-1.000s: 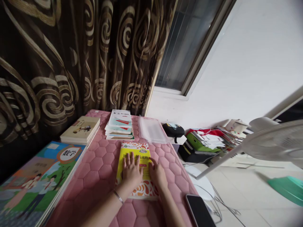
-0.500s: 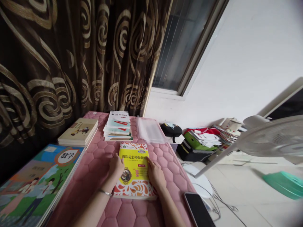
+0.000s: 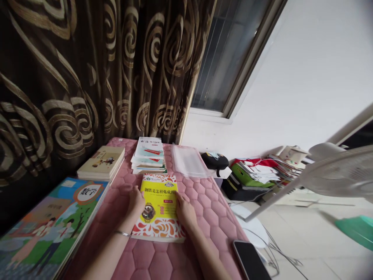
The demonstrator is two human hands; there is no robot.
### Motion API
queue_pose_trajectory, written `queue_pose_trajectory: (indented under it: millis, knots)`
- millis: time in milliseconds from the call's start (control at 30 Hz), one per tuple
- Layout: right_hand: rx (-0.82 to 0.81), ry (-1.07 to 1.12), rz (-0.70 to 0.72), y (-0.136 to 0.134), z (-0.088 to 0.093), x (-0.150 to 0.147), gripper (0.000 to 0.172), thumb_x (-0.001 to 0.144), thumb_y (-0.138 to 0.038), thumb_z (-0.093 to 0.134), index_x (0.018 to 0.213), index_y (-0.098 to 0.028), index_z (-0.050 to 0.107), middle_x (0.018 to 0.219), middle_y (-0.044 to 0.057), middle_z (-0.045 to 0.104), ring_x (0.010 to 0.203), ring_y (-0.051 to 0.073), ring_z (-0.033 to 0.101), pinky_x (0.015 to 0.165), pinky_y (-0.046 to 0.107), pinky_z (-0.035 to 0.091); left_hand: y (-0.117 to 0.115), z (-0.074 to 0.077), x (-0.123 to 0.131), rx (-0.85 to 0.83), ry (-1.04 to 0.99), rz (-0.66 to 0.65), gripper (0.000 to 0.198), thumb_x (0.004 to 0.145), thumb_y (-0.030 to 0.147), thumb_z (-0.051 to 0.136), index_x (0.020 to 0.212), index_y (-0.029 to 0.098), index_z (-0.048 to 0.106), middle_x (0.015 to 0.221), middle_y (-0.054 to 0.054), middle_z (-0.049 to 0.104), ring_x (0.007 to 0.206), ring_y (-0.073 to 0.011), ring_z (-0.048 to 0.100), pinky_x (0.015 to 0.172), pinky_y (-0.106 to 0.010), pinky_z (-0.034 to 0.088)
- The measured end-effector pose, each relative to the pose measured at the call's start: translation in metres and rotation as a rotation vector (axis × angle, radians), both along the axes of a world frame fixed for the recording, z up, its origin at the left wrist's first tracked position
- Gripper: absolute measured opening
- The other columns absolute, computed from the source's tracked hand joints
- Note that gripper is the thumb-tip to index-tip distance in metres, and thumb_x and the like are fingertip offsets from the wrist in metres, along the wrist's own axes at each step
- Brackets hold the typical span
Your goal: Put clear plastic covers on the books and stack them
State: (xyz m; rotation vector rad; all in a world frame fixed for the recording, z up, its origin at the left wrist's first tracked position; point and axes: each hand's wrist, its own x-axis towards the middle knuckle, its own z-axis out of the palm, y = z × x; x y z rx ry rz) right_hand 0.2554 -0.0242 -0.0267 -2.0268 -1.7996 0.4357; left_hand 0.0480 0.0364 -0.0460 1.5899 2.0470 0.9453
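L hand point(image 3: 135, 203) & R hand point(image 3: 185, 212): both grips wide, lying flat at the edges of the yellow paperback point(image 3: 159, 194), lower centre of frame — prob. steadying it on the pink quilted mat point(image 3: 204, 202), w/ phone point(image 3: 250, 260) lower right.

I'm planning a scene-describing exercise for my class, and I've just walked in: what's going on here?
A person has both bare hands at a yellow paperback lying on a pink quilted mat. The left hand is at the paperback's left edge, and the right hand is at its right edge. Beyond it lies a stack of calligraphy workbooks. A maths textbook lies to the left, and a smartphone lies by the mat's near right edge.
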Motion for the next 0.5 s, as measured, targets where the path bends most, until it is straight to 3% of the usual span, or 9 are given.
queue_pose_trajectory:
  millis: [200, 333, 400, 500]
  knots:
    - [-0.015, 0.035, 0.007, 0.003, -0.004, -0.005, 0.052, 0.095, -0.015, 0.03, 0.143, -0.021, 0.05, 0.135, 0.009, 0.062, 0.108, 0.02, 0.067, 0.088, 0.028, 0.051, -0.007, 0.001, -0.003, -0.009, 0.191, -0.015, 0.035, 0.088, 0.003, 0.04, 0.12, 0.003, 0.055, 0.117, -0.024, 0.06, 0.114, -0.0284, 0.059, 0.093, -0.039, 0.048]
    - [-0.002, 0.071, -0.011, 0.001, -0.006, -0.005, 0.052, 0.096, -0.016, 0.03, 0.143, -0.021, 0.051, 0.136, 0.008, 0.062, 0.111, 0.019, 0.066, 0.091, 0.026, 0.05, -0.013, 0.009, 0.002, 0.038, 0.353, -0.046, 0.045, 0.091, 0.005, 0.032, 0.126, 0.013, 0.058, 0.141, -0.022, 0.05, 0.125, -0.0346, 0.051, 0.105, -0.064, 0.035]
    - [-0.004, 0.074, -0.025, 0.001, -0.007, -0.006, 0.052, 0.096, -0.017, 0.03, 0.144, -0.023, 0.05, 0.135, 0.007, 0.062, 0.111, 0.019, 0.066, 0.091, 0.027, 0.05, -0.014, 0.013, 0.012, 0.069, 0.493, -0.152, 0.051, 0.091, 0.003, 0.029, 0.13, 0.015, 0.058, 0.146, -0.02, 0.048, 0.13, -0.0355, 0.047, 0.109, -0.07, 0.025]
    - [-0.008, 0.073, -0.035, 0.002, -0.01, -0.007, 0.053, 0.096, -0.018, 0.03, 0.145, -0.024, 0.048, 0.135, 0.007, 0.062, 0.11, 0.019, 0.067, 0.091, 0.027, 0.05, -0.018, 0.013, 0.04, 0.105, 0.596, -0.419, 0.053, 0.09, 0.004, 0.031, 0.137, 0.014, 0.053, 0.149, -0.015, 0.048, 0.139, -0.0301, 0.04, 0.116, -0.057, 0.027]
